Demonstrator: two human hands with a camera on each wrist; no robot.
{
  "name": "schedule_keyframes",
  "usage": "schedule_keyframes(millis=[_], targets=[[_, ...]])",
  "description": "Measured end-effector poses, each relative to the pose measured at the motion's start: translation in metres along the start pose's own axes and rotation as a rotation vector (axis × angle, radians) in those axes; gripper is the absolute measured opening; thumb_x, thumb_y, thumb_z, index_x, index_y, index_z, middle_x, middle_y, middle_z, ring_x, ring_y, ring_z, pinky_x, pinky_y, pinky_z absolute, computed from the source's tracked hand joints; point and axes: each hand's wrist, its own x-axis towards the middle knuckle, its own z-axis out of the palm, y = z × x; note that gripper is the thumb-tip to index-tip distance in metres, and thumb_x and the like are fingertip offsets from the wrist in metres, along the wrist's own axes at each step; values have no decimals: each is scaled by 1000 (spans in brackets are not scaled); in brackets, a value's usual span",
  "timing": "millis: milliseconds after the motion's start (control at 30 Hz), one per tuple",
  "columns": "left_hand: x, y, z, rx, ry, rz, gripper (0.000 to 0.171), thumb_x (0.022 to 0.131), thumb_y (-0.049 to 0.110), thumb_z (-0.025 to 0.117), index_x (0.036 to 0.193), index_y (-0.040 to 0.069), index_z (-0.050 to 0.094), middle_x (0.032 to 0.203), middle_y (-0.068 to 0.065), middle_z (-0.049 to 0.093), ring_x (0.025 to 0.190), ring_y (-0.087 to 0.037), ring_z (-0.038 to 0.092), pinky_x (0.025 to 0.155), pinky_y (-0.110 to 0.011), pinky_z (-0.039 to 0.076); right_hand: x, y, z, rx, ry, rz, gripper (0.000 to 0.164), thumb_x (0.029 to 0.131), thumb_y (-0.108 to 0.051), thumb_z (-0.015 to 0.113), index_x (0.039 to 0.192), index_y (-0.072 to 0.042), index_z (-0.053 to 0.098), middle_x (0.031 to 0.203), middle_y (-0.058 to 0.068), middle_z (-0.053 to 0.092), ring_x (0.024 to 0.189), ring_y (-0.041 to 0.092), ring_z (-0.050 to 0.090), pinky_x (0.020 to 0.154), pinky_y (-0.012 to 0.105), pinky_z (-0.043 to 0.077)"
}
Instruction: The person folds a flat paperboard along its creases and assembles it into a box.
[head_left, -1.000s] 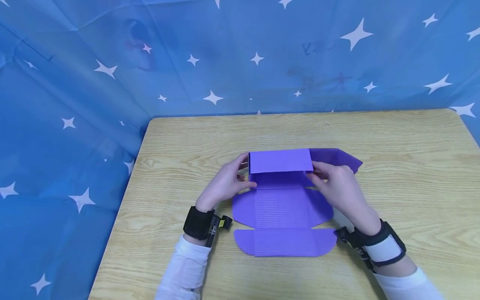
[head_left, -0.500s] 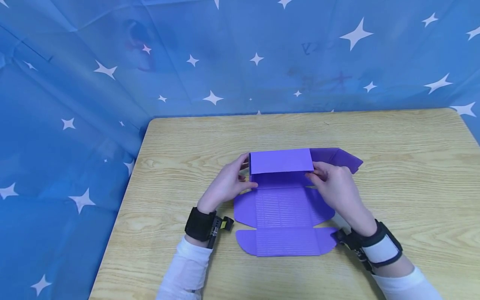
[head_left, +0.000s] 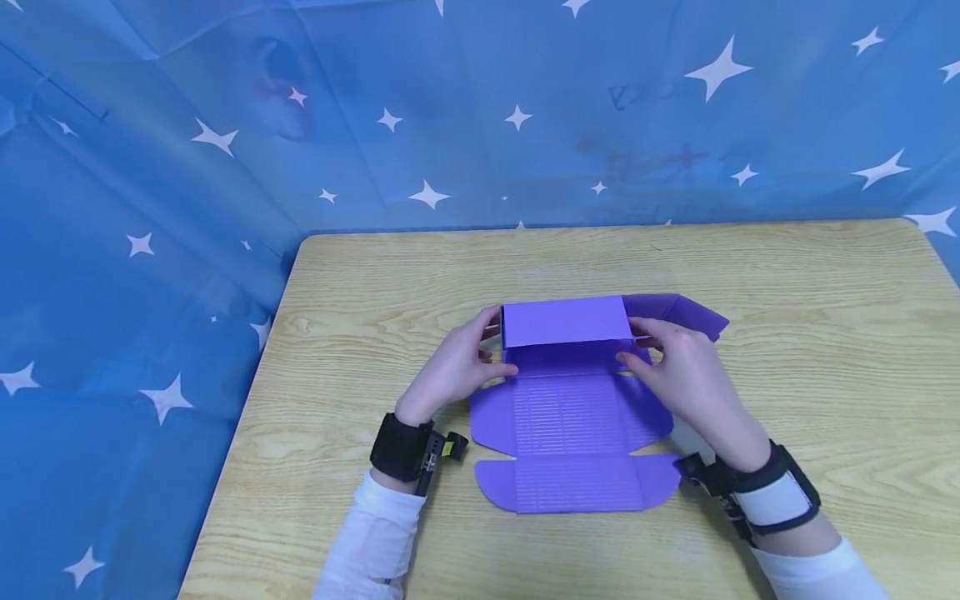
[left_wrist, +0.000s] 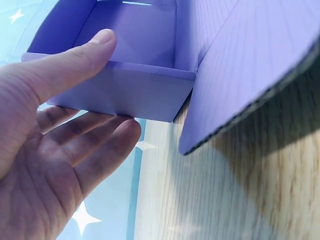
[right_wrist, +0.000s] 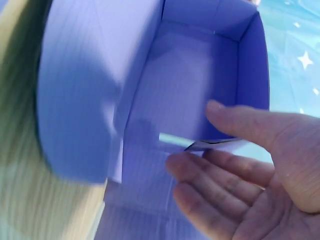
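Note:
A purple cardboard box (head_left: pixel 566 417), partly folded, lies on the table, its rear part standing up and its front panels flat. My left hand (head_left: pixel 453 358) holds the left end wall (left_wrist: pixel 125 92); in the left wrist view the thumb lies over the rim and the fingers are under the outer face. My right hand (head_left: pixel 686 367) is at the right end. In the right wrist view its thumb reaches over the box's inside and its curled fingers lie outside, with a thin flap edge (right_wrist: pixel 215 142) between them. The fingertips' contact there is partly hidden.
A long side flap (head_left: pixel 686 315) of the box sticks out at the back right, behind my right hand. Rounded tabs (head_left: pixel 495 483) lie at the front. The wooden table (head_left: pixel 360 283) ends at a blue star-patterned cloth (head_left: pixel 465 100) behind and to the left.
My right hand has shifted slightly to the right, its thumb and fingers a little further apart. My left hand keeps its place at the left end of the box.

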Motion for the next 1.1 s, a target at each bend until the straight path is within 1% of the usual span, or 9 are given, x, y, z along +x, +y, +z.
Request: schedule_keyframes(millis=[167, 267, 367, 500, 600, 667, 800, 1033, 1100], targets=[[0, 0, 0, -7, 2, -5, 84, 91, 17, 84, 161, 11, 38, 157, -16, 56, 132, -36, 66, 106, -47, 59, 1, 10, -5, -70, -79, 16, 65, 84, -15, 88, 136, 13, 61, 126, 35, 70, 107, 48, 72, 88, 62, 60], [0, 1, -1, -11, 2, -9, 84, 91, 16, 84, 161, 11, 38, 157, -16, 56, 131, -36, 67, 105, -47, 60, 3, 15, -5, -83, -146, 51, 69, 85, -18, 88, 137, 15, 58, 127, 37, 68, 108, 48, 71, 91, 62, 59], [0, 2, -1, -14, 4, -7, 85, 90, 15, 84, 161, 11, 38, 157, -16, 56, 131, -36, 67, 105, -47, 60, 4, 19, -4, -74, -186, 78, 57, 86, -19, 86, 127, 13, 63, 115, 33, 73, 100, 45, 73, 86, 59, 61], [0, 2, -1, -18, 4, -5, 84, 90, 15, 85, 161, 11, 39, 156, -15, 57, 132, -34, 67, 106, -47, 60, 6, 24, -1, -63, -204, 100, 35, 87, -18, 85, 107, 5, 68, 94, 22, 76, 83, 32, 72, 71, 47, 59], [0, 2, 0, -17, 1, -16, 85, 90, 15, 85, 161, 12, 39, 156, -15, 57, 129, -34, 68, 105, -46, 60, 7, 26, 3, -63, -213, 120, 29, 87, -18, 85, 99, 3, 67, 89, 20, 75, 79, 29, 71, 67, 44, 57], [0, 2, 0, -16, -1, -23, 85, 89, 15, 85, 161, 12, 39, 156, -15, 57, 128, -34, 68, 104, -46, 61, 6, 27, 5, -55, -217, 131, 27, 88, -16, 83, 98, 3, 67, 91, 22, 75, 81, 32, 74, 69, 47, 59], [0, 2, 0, -11, -4, -24, 87, 89, 15, 85, 161, 11, 37, 156, -16, 57, 126, -34, 69, 103, -45, 61, 7, 27, 6, -51, -212, 131, 26, 89, -8, 79, 105, 9, 67, 93, 27, 75, 82, 37, 75, 69, 49, 62], [1, 1, 0, -13, -3, -15, 86, 89, 15, 85, 161, 10, 38, 155, -16, 57, 124, -34, 70, 102, -45, 61, 7, 20, 3, 23, -181, 150, 47, 89, 2, 74, 132, 17, 60, 106, 32, 73, 89, 43, 77, 75, 52, 66], [1, 1, 0, -11, -2, -10, 86, 89, 15, 85, 161, 9, 38, 155, -16, 57, 124, -34, 70, 102, -44, 62, 6, 17, 2, 42, -171, 149, 47, 90, 2, 74, 133, 16, 60, 109, 33, 73, 91, 44, 78, 75, 53, 66]])
